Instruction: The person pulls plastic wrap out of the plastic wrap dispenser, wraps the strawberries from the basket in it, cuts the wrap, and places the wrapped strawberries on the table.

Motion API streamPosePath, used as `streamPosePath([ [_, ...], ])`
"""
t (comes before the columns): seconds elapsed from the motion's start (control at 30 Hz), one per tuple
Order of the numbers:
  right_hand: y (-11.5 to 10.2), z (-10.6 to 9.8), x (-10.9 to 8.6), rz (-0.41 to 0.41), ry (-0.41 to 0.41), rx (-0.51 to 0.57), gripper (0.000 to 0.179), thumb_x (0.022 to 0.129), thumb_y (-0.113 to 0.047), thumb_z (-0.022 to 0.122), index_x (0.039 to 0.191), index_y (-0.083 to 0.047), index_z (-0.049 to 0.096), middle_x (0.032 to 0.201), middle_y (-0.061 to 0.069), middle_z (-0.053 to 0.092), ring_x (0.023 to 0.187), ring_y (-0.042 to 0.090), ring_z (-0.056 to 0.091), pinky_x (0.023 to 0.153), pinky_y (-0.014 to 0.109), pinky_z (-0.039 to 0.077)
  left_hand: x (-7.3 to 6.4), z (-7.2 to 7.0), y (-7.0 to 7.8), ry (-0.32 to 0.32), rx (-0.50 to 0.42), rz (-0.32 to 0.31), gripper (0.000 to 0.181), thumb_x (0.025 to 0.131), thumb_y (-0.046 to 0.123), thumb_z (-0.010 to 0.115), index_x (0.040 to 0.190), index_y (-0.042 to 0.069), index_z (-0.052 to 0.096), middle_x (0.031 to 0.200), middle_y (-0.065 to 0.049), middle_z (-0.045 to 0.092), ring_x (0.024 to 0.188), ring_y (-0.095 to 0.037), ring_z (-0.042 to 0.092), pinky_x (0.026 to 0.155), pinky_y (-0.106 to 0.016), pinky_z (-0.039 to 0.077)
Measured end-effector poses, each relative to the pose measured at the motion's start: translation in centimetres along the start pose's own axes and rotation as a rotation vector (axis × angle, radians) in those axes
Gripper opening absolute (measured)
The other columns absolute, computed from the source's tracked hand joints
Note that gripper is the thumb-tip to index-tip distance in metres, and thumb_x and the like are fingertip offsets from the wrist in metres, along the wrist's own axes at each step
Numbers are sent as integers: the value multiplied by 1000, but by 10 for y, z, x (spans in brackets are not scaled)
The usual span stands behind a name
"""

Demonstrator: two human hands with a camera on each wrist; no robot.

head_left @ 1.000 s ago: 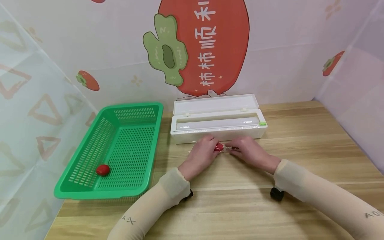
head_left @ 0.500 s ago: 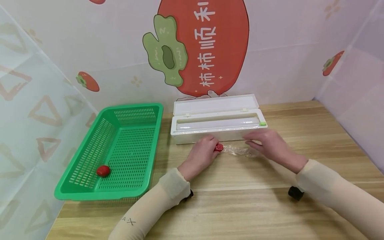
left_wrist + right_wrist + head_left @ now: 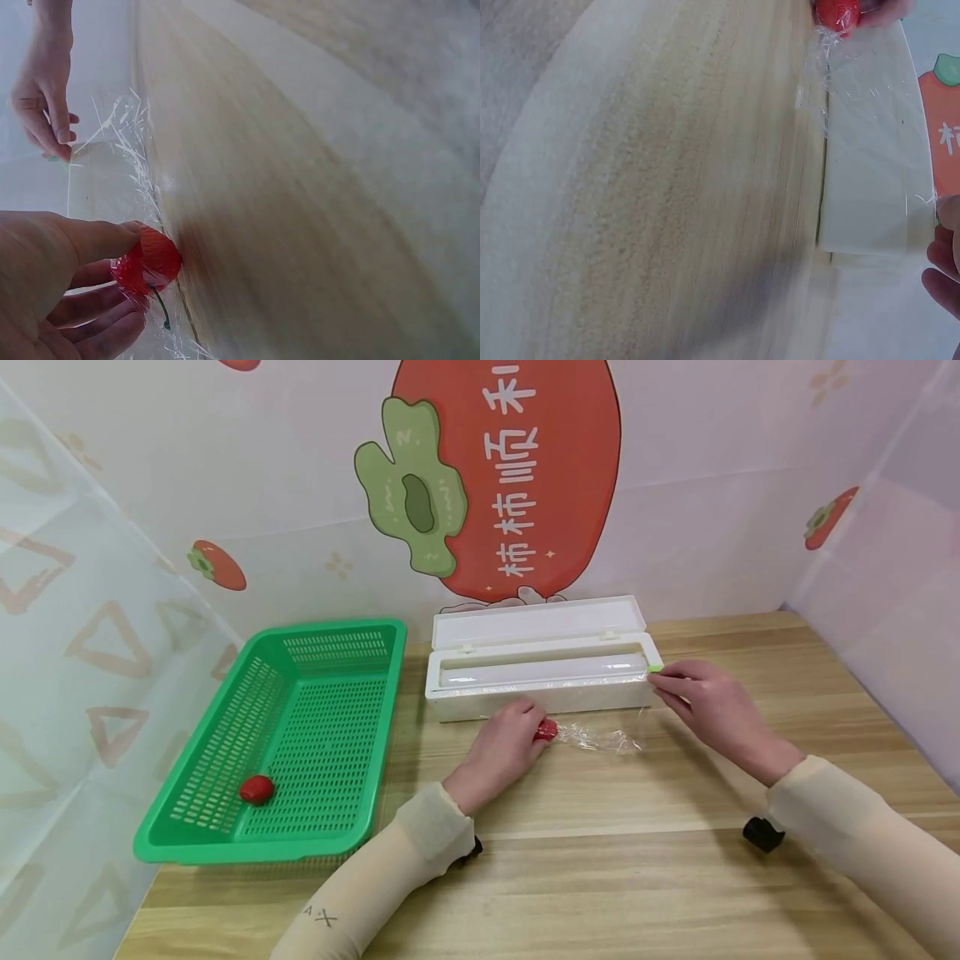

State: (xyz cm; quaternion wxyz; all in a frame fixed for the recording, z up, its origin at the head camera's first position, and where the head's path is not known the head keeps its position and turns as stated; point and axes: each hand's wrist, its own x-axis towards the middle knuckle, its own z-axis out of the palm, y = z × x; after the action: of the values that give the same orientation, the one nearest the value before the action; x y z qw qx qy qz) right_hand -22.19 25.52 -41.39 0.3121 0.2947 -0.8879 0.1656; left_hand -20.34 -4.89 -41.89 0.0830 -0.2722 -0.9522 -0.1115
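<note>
In the head view my left hand [image 3: 506, 743] grips a small red fruit [image 3: 546, 729] on the table, in front of a white cling film box. The left wrist view shows the fruit's thin green stem and clear cling film [image 3: 135, 161] wrapped round it, trailing toward the box. The cling film dispenser box [image 3: 547, 697] has its lid raised, with a white roll [image 3: 543, 670] inside. At the box's right end my right hand [image 3: 712, 706] pinches the small green slider [image 3: 655, 669] on its front edge. Only a few right fingers [image 3: 946, 281] show in the right wrist view.
A green plastic basket [image 3: 397, 693] stands left of the box, with another red fruit [image 3: 257, 789] in it. Behind the wooden table [image 3: 585, 885] rises a printed wall sheet [image 3: 712, 527]. A black wrist strap piece [image 3: 763, 833] hangs beneath the right cuff.
My right hand has let go of the film beside the fruit and moved right and back to the green slider. The film now lies trailing right; my left hand keeps its place.
</note>
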Motion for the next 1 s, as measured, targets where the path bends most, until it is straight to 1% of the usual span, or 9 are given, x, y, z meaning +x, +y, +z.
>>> streamPosePath([
  [0.23, 3, 1, -1, -45, -3, -10, 32, 74, -1, 81, 104, -8, 77, 94, 11, 70, 82, 27, 68, 68, 42, 56, 0, -1, 2, -8, 6, -12, 15, 88, 25, 75, 93, 14, 66, 91, 0, 61, 81, -16, 60, 74, -30, 54],
  [0.27, 3, 0, -1, -51, -8, -13, 29, 76, -3, 81, 105, -8, 77, 94, 12, 69, 82, 27, 68, 68, 43, 56, 1, -1, 2, -8, 5, -13, 15, 88, 25, 75, 93, 14, 66, 90, 1, 61, 81, -15, 60, 74, -30, 54],
  [0.47, 4, 0, -2, -92, -20, -8, 29, 79, -4, 79, 108, -7, 76, 97, 14, 69, 85, 29, 67, 71, 43, 56, 2, -2, 2, 1, -2, -25, 13, 88, 25, 74, 89, 16, 65, 88, 2, 61, 81, -16, 61, 71, -31, 54],
  [0.5, 4, 0, -2, -98, -18, -6, 32, 76, -1, 80, 108, -6, 76, 97, 14, 69, 86, 29, 67, 72, 43, 56, 2, -2, 2, 2, 0, -26, 13, 88, 25, 74, 89, 16, 65, 88, 1, 61, 82, -16, 61, 72, -32, 54],
  [0.67, 5, 1, -3, -121, -20, -14, 35, 73, 0, 81, 107, -3, 75, 98, 15, 70, 87, 31, 67, 73, 45, 57, 2, -3, 4, 12, 8, -17, 13, 90, 25, 72, 87, 16, 64, 87, 2, 60, 81, -16, 58, 73, -31, 53],
  [0.73, 5, 2, -4, -126, -27, -20, 35, 73, 0, 80, 108, -2, 75, 98, 15, 69, 87, 31, 67, 73, 44, 57, 4, -5, 6, 32, 0, -2, 11, 92, 22, 69, 84, 15, 63, 84, 2, 60, 79, -15, 58, 72, -29, 51],
  [0.83, 6, 3, -5, -129, -34, -24, 35, 74, -1, 80, 108, -2, 75, 100, 16, 68, 87, 30, 67, 73, 43, 57, 10, -10, 11, 71, -33, 40, 6, 93, 19, 67, 90, 14, 67, 87, 2, 64, 83, -15, 60, 77, -29, 52],
  [0.93, 6, 3, -6, -129, -36, -28, 35, 75, -1, 79, 110, -2, 74, 101, 15, 68, 87, 28, 67, 73, 42, 57, 20, -17, 17, 109, -76, 95, 11, 94, 20, 66, 100, 13, 72, 95, 2, 69, 91, -15, 64, 85, -29, 53],
  [1.0, 6, 3, -7, -131, -36, -26, 35, 75, 0, 79, 110, -1, 74, 101, 14, 67, 86, 28, 66, 72, 42, 57, 29, -22, 22, 127, -99, 125, 14, 95, 21, 65, 103, 14, 74, 98, 3, 71, 95, -13, 65, 89, -28, 53],
])
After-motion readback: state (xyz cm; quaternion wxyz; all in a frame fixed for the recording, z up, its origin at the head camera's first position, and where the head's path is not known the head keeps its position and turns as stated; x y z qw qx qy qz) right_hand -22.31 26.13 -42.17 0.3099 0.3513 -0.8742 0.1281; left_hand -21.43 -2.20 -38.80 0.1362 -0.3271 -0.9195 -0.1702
